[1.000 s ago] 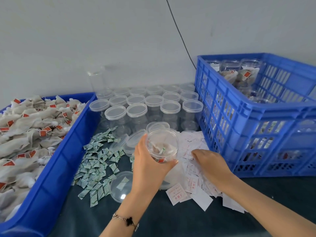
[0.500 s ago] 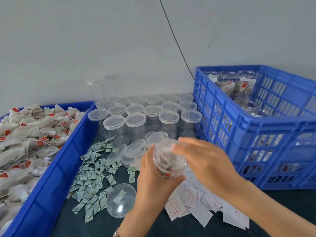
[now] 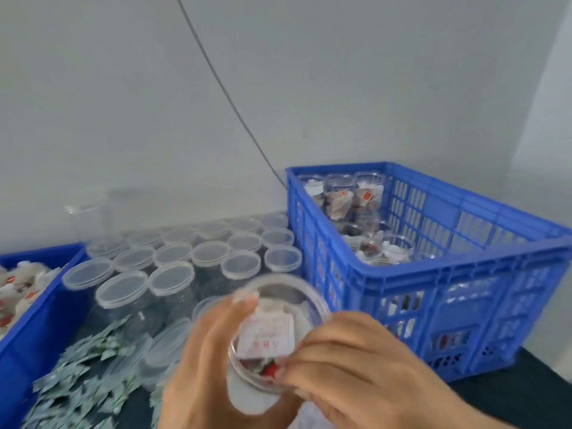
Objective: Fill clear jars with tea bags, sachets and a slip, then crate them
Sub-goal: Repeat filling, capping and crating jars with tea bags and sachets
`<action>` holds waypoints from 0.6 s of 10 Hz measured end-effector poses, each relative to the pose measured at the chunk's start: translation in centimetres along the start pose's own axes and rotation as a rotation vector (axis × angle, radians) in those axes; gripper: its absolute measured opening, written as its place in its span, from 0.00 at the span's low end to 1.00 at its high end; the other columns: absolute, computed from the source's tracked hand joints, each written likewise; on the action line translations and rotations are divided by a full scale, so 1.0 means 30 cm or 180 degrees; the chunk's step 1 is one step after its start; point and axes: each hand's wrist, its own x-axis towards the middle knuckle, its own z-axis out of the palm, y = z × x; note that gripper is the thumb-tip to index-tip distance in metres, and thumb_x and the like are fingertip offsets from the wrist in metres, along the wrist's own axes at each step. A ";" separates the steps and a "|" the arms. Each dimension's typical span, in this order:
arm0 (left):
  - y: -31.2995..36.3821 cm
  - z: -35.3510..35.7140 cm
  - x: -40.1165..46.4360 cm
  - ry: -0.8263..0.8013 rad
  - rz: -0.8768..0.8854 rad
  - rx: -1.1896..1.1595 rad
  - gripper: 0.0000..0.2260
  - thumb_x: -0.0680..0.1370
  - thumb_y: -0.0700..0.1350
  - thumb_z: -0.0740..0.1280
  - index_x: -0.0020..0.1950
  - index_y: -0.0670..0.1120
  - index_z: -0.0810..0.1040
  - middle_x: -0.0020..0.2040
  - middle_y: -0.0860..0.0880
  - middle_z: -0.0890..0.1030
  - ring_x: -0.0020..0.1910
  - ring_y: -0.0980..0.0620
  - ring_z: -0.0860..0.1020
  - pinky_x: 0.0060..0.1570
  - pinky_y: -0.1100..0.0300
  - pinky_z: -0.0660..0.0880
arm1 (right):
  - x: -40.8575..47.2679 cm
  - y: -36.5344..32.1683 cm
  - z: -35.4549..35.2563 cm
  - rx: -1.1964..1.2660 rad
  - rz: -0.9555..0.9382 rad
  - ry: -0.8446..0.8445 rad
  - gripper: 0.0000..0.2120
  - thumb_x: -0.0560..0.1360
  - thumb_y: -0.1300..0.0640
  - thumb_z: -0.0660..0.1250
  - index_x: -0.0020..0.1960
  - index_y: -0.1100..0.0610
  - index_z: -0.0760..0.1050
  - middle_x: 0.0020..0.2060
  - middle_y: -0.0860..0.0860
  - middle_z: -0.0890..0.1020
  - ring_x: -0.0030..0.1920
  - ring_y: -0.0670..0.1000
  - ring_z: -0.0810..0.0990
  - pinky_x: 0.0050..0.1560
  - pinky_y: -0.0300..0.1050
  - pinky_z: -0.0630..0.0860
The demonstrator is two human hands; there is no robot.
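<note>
Both hands (image 3: 213, 360) (image 3: 365, 370) grip the blurred jar (image 3: 278, 305), hiding its lower half.

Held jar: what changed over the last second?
The right hand left the slip pile, came to the jar mouth and put a white slip with red print in it; its fingers are at the rim. The left hand still grips the jar, which now shows higher and nearer the blue crate. The lidded empty jars and green sachets stayed put.
</note>
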 end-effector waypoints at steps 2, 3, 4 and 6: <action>0.119 0.026 0.336 0.0105 0.0198 -0.0835 0.34 0.60 0.63 0.76 0.59 0.60 0.62 0.55 0.62 0.75 0.51 0.64 0.78 0.45 0.73 0.75 | 0.219 0.243 -0.304 -0.0317 -0.0261 0.0025 0.10 0.75 0.63 0.63 0.52 0.57 0.81 0.42 0.50 0.84 0.42 0.50 0.81 0.46 0.48 0.77; 0.141 0.149 0.590 -0.0009 0.0488 -0.0800 0.32 0.64 0.62 0.74 0.58 0.51 0.62 0.51 0.54 0.72 0.43 0.57 0.75 0.42 0.70 0.68 | 0.331 0.427 -0.372 -0.0900 0.0006 -0.0192 0.10 0.73 0.53 0.67 0.51 0.56 0.79 0.45 0.49 0.81 0.45 0.52 0.80 0.47 0.47 0.75; 0.106 0.270 0.745 -0.0330 0.0219 -0.0077 0.33 0.64 0.64 0.71 0.60 0.47 0.65 0.55 0.51 0.71 0.46 0.52 0.71 0.44 0.61 0.64 | 0.387 0.593 -0.335 -0.0875 0.0497 -0.0567 0.10 0.72 0.52 0.70 0.51 0.54 0.78 0.46 0.49 0.80 0.48 0.54 0.79 0.49 0.50 0.74; -0.106 0.555 0.876 -0.1069 0.0323 0.1721 0.34 0.68 0.72 0.64 0.63 0.48 0.75 0.70 0.47 0.66 0.70 0.44 0.61 0.65 0.45 0.61 | 0.452 0.919 -0.032 -0.0724 0.1238 -0.1403 0.08 0.73 0.61 0.67 0.52 0.56 0.78 0.47 0.54 0.82 0.50 0.56 0.79 0.47 0.46 0.71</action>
